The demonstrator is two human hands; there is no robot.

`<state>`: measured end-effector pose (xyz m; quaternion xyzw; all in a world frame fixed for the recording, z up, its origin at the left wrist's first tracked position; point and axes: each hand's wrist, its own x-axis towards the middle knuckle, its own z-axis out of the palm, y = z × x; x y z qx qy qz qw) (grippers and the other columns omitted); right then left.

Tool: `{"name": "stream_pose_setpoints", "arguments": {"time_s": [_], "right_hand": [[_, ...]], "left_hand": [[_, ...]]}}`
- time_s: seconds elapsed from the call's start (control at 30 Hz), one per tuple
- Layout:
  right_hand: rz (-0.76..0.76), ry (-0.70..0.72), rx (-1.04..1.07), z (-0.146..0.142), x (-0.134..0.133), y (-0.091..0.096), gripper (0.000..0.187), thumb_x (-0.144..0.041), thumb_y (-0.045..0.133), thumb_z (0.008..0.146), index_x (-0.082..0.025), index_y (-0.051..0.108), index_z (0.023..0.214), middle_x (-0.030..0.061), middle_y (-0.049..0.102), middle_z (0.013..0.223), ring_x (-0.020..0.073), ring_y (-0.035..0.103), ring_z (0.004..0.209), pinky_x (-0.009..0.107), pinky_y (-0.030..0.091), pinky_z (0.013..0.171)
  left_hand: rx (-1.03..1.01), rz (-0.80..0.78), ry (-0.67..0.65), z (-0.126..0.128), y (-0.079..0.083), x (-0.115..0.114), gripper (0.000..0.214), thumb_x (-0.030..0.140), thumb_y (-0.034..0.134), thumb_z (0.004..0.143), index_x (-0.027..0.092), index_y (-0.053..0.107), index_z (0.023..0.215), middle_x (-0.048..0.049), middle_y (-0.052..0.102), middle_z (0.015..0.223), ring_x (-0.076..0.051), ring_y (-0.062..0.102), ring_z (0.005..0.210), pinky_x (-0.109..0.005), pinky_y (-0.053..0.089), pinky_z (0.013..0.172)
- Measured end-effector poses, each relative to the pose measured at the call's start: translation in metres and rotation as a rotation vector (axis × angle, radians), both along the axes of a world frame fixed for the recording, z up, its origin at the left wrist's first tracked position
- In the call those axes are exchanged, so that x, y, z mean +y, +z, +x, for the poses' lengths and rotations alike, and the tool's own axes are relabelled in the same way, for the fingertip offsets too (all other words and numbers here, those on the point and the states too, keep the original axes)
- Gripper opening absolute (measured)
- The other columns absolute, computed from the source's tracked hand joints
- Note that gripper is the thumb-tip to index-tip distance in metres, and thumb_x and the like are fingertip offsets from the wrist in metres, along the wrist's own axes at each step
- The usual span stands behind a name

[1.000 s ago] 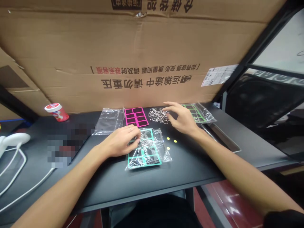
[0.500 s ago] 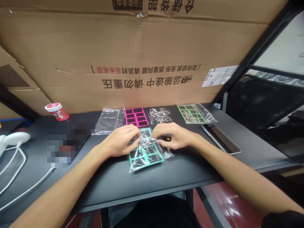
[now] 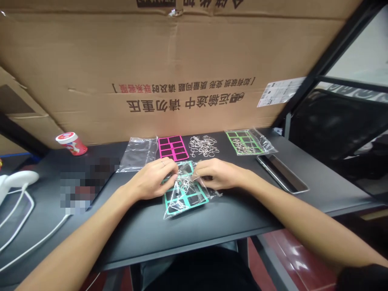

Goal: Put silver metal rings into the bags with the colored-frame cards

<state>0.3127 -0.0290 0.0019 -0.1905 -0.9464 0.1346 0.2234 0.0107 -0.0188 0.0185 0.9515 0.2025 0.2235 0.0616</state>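
Bringing the right hand (image 3: 220,173) across from the loose pile of metal rings (image 3: 203,145), the person now has both hands over one clear plastic bag (image 3: 212,193). It lies on the black table (image 3: 136,230), just in front of the body, and holds a teal frame (image 3: 186,207) with black windows. The left hand (image 3: 153,178) curls in from its side, and the fingers (image 3: 198,171) of the right hand come close to it above a small cluster of rings (image 3: 183,185) at the bag's upper part. Whether they pinch rings or only plastic cannot be told. Work is now two-handed at this one bag. Beyond it lie a pink frame (image 3: 172,147), an empty clear bag (image 3: 138,151) and a green frame (image 3: 242,142) bagged with rings. A phone (image 3: 281,173) lies to the right.
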Motion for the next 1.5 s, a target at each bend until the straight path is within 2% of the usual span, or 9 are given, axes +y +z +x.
{"name": "stream_pose_setpoints", "arguments": {"time_s": [0.2,0.37,0.47,0.6,0.7,0.83,1.13,1.37,1.5], "right_hand": [[-0.137,-0.215,0.254,0.007,0.0,0.01,0.017,-0.014,0.07,0.094,-0.021,0.082,0.103,0.0032,0.085,0.099,0.018,0.078,0.087,0.032,0.061,0.084],[0.073,-0.554,0.394,0.014,0.01,0.008,0.016,-0.018,0.069,0.097,-0.021,0.083,0.106,0.0065,0.086,0.107,0.0235,0.08,0.097,0.038,0.063,0.091],[0.106,-0.43,0.347,0.016,0.009,0.01,0.014,-0.019,0.068,0.099,-0.021,0.081,0.103,0.0069,0.084,0.104,0.0228,0.078,0.097,0.037,0.062,0.09],[-0.164,-0.096,0.018,0.009,0.0,0.014,0.017,-0.029,0.074,0.101,-0.02,0.079,0.114,0.0056,0.08,0.105,0.0152,0.069,0.076,0.029,0.057,0.071],[-0.145,-0.051,-0.1,0.001,-0.003,0.011,0.023,-0.038,0.073,0.104,-0.017,0.078,0.111,0.0091,0.076,0.111,0.0149,0.065,0.076,0.029,0.054,0.071],[-0.057,-0.011,-0.117,-0.001,-0.002,0.008,0.025,-0.026,0.059,0.109,-0.017,0.073,0.091,0.0067,0.071,0.091,0.0176,0.064,0.079,0.03,0.051,0.072],[-0.083,-0.328,0.146,0.02,0.002,0.026,0.008,-0.02,0.069,0.096,-0.02,0.071,0.089,0.001,0.072,0.08,0.0149,0.063,0.07,0.029,0.05,0.069],[-0.255,-0.27,0.095,0.02,0.002,0.024,0.011,-0.027,0.067,0.1,-0.019,0.07,0.093,0.0021,0.076,0.083,0.0155,0.066,0.071,0.029,0.054,0.07],[-0.13,-0.391,0.19,0.02,0.004,0.024,0.014,-0.03,0.068,0.101,-0.02,0.07,0.091,0.003,0.076,0.085,0.0169,0.067,0.074,0.031,0.054,0.073]], "left_hand": [[0.015,0.0,0.001,0.0,-0.001,0.0,0.009,0.022,0.051,0.109,0.019,0.059,0.109,-0.0068,0.069,0.104,-0.021,0.065,0.095,-0.036,0.055,0.085],[0.02,-0.002,0.0,0.001,0.0,-0.001,0.009,0.022,0.051,0.109,0.019,0.059,0.11,-0.0066,0.07,0.104,-0.021,0.066,0.095,-0.037,0.055,0.085],[0.025,-0.01,0.007,0.001,0.0,-0.001,0.008,0.022,0.051,0.109,0.02,0.059,0.109,-0.0065,0.07,0.104,-0.021,0.066,0.096,-0.036,0.055,0.085],[0.02,-0.01,0.011,0.001,0.0,-0.001,0.008,0.022,0.051,0.109,0.02,0.058,0.109,-0.0063,0.07,0.104,-0.021,0.066,0.095,-0.036,0.055,0.085],[0.022,-0.006,0.01,0.0,0.0,-0.001,0.008,0.022,0.05,0.109,0.02,0.058,0.108,-0.0063,0.069,0.103,-0.021,0.066,0.094,-0.036,0.055,0.085],[0.022,-0.009,0.003,0.0,-0.001,0.0,0.008,0.023,0.051,0.109,0.02,0.059,0.109,-0.0067,0.07,0.103,-0.021,0.066,0.095,-0.036,0.055,0.085],[0.029,-0.02,0.004,0.0,0.0,-0.001,0.008,0.022,0.05,0.109,0.02,0.058,0.108,-0.0064,0.07,0.104,-0.021,0.065,0.095,-0.036,0.054,0.086],[0.026,-0.01,0.0,0.001,0.001,-0.001,0.009,0.022,0.049,0.109,0.02,0.058,0.107,-0.0064,0.07,0.104,-0.021,0.066,0.095,-0.036,0.054,0.085],[0.031,0.005,-0.003,0.001,0.001,-0.001,0.01,0.023,0.049,0.109,0.02,0.058,0.107,-0.0063,0.07,0.102,-0.021,0.065,0.093,-0.037,0.054,0.085]]}}
